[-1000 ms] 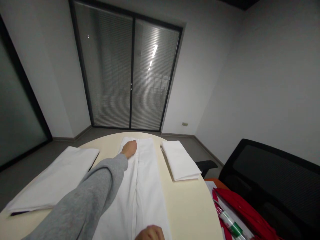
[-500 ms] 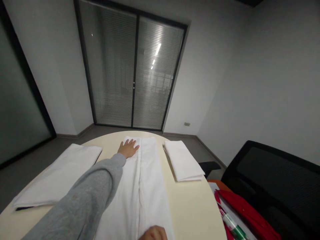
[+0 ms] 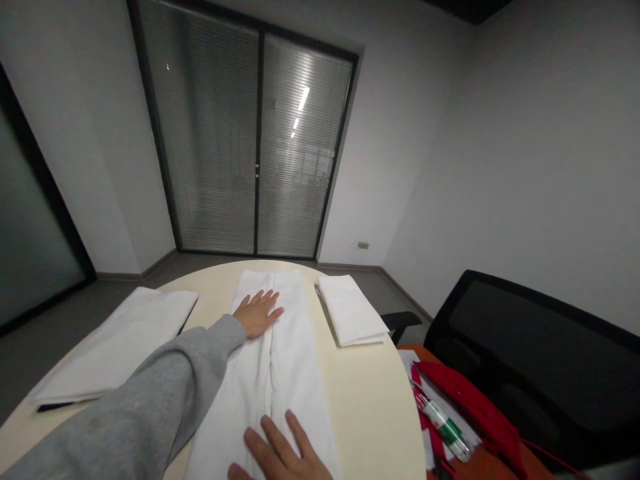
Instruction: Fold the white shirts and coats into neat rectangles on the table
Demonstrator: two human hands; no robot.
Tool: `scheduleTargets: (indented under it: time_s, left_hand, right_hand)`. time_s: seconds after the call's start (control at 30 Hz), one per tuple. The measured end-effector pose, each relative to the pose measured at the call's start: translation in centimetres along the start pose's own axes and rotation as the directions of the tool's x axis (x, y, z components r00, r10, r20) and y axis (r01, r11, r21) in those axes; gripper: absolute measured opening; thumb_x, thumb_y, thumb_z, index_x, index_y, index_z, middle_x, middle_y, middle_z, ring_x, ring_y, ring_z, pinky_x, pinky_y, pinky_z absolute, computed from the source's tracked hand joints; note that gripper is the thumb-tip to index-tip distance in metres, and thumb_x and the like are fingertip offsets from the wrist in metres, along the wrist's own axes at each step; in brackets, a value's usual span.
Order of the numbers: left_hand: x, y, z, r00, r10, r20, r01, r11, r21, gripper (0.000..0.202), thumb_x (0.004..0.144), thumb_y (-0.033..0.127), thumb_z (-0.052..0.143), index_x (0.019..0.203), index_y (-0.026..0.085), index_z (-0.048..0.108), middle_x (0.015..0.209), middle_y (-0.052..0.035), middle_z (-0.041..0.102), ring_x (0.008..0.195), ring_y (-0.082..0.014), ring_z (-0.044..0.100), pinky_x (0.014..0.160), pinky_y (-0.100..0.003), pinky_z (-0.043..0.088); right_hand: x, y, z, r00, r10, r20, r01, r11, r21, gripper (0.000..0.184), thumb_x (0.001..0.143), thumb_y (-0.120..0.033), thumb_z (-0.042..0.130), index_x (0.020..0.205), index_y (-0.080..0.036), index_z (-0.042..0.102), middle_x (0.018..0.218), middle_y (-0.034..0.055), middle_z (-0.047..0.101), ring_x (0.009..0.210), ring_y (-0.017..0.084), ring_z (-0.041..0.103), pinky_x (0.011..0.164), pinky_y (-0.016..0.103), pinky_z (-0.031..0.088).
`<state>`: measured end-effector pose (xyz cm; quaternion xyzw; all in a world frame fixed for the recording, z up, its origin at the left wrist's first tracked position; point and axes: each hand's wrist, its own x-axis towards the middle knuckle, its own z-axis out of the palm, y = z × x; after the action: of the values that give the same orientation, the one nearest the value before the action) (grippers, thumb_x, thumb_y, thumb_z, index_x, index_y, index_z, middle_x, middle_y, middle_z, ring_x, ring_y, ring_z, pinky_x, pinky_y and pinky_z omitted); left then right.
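Observation:
A long white cloth [image 3: 295, 353] lies lengthwise on the round cream table [image 3: 373, 393], its two long sides meeting in a seam down the middle. My left hand [image 3: 257, 313], in a grey sleeve, rests flat on its far part with the fingers spread across the seam. Nearer to me, my right hand [image 3: 283, 447] is over the cloth's near part, fingers apart and holding nothing. The frame's bottom edge cuts off part of this hand and the near end of the cloth.
A folded white cloth [image 3: 350, 310] lies on the table's right side. Another white cloth [image 3: 120, 347] lies at the left, something dark under its edge. Right of the table, a black office chair [image 3: 530, 360] carries a red item [image 3: 470, 400] and a clear tube with a green label [image 3: 450, 430].
My left hand has slid a little nearer along the cloth, over the seam. My right hand has come further into view, its curled fingers now spread. The view has shifted slightly right.

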<state>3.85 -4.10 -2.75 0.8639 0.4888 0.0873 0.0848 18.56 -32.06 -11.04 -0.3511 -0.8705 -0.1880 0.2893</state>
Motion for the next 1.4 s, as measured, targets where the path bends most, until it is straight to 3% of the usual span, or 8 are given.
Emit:
scheduleTargets:
  time_s: [0.17, 0.33, 0.5, 0.67, 0.83, 1.07, 1.27, 1.4]
  left_hand:
    - [-5.0, 1.1, 1.4, 1.0, -0.005, 0.022, 0.005, 1.0, 0.004, 0.07, 0.102, 0.067, 0.029, 0.164, 0.034, 0.031, 0.171, -0.0039, 0.025, 0.159, -0.0337, 0.018, 0.125, -0.061, 0.012]
    - [-6.4, 1.5, 1.8, 0.998, -0.019, -0.056, 0.021, 0.999, 0.036, 0.067, 0.103, 0.066, 0.03, 0.161, 0.034, 0.038, 0.169, -0.0035, 0.031, 0.158, -0.0334, 0.023, 0.126, -0.059, 0.009]
    - [-6.4, 1.4, 1.8, 0.996, -0.003, -0.087, 0.004, 1.0, 0.011, 0.059, 0.104, 0.056, 0.034, 0.158, 0.033, 0.043, 0.167, -0.0044, 0.037, 0.155, -0.0351, 0.028, 0.124, -0.062, 0.013]
    - [-6.5, 1.0, 1.4, 0.989, 0.034, -0.147, -0.041, 0.998, -0.046, 0.048, 0.106, 0.041, 0.034, 0.148, 0.03, 0.056, 0.161, -0.005, 0.048, 0.15, -0.0312, 0.039, 0.124, -0.06, 0.02]
    - [-6.5, 0.1, 0.8, 0.971, 0.154, -0.185, -0.172, 0.981, -0.087, 0.033, 0.093, 0.017, 0.049, 0.106, 0.032, 0.076, 0.15, 0.0025, 0.059, 0.137, -0.0217, 0.05, 0.118, -0.044, 0.036]
    - [-6.6, 0.2, -0.2, 0.948, 0.278, -0.158, -0.293, 0.952, -0.084, 0.033, 0.073, 0.004, 0.054, 0.079, 0.028, 0.075, 0.146, 0.0056, 0.062, 0.135, -0.0263, 0.045, 0.116, -0.052, 0.031]
    - [-6.6, 2.0, -1.2, 0.911, 0.333, -0.243, -0.308, 0.941, 0.136, 0.028, 0.087, 0.009, 0.055, 0.079, 0.025, 0.077, 0.139, -0.0048, 0.063, 0.133, -0.0302, 0.045, 0.116, -0.055, 0.027]
    - [-6.1, 2.4, 0.0, 0.951, 0.257, -0.172, -0.24, 0.964, 0.116, 0.032, 0.094, 0.012, 0.047, 0.104, 0.024, 0.075, 0.129, -0.0114, 0.066, 0.125, -0.0293, 0.052, 0.109, -0.05, 0.037]
  right_hand:
    - [0.1, -0.7, 0.4, 0.997, -0.052, -0.053, 0.048, 0.997, -0.063, 0.04, 0.103, -0.046, 0.058, 0.141, -0.037, 0.051, 0.134, 0.0029, 0.071, 0.125, 0.027, 0.067, 0.116, 0.056, 0.045]
    - [0.2, -2.2, 1.0, 0.999, -0.038, -0.017, 0.037, 0.998, -0.045, 0.034, 0.103, -0.044, 0.058, 0.137, -0.037, 0.055, 0.136, 0.0032, 0.07, 0.126, 0.028, 0.066, 0.117, 0.061, 0.04]
    - [3.5, -1.1, -5.5, 0.947, -0.059, 0.314, -0.007, 0.978, 0.207, 0.034, 0.106, -0.047, 0.052, 0.138, -0.035, 0.058, 0.152, 0.0057, 0.057, 0.14, 0.031, 0.054, 0.116, 0.059, 0.042]
    - [8.7, 0.1, -10.7, 0.881, 0.0, 0.473, -0.185, 0.92, 0.345, 0.068, 0.1, -0.062, 0.053, 0.158, -0.028, 0.04, 0.168, 0.0097, 0.034, 0.157, 0.031, 0.024, 0.128, 0.056, 0.02]
    - [8.1, 0.0, -6.2, 0.88, -0.093, 0.466, -0.073, 0.943, 0.326, 0.071, 0.101, -0.061, 0.052, 0.16, -0.025, 0.036, 0.165, 0.0092, 0.039, 0.154, 0.03, 0.032, 0.127, 0.053, 0.025]
    - [6.9, 0.1, -4.6, 0.888, -0.079, 0.453, -0.069, 0.951, 0.301, 0.073, 0.099, -0.067, 0.052, 0.158, -0.027, 0.038, 0.165, 0.0074, 0.039, 0.153, 0.03, 0.035, 0.127, 0.053, 0.025]
    - [7.0, -0.1, -4.6, 0.893, -0.08, 0.443, -0.072, 0.946, 0.316, 0.076, 0.099, -0.068, 0.051, 0.16, -0.026, 0.035, 0.166, 0.009, 0.038, 0.154, 0.031, 0.032, 0.128, 0.057, 0.022]
    - [6.4, -0.6, -3.4, 0.917, -0.115, 0.381, 0.007, 0.962, 0.273, 0.061, 0.106, -0.053, 0.047, 0.16, -0.028, 0.032, 0.167, 0.0077, 0.037, 0.154, 0.029, 0.032, 0.127, 0.058, 0.022]
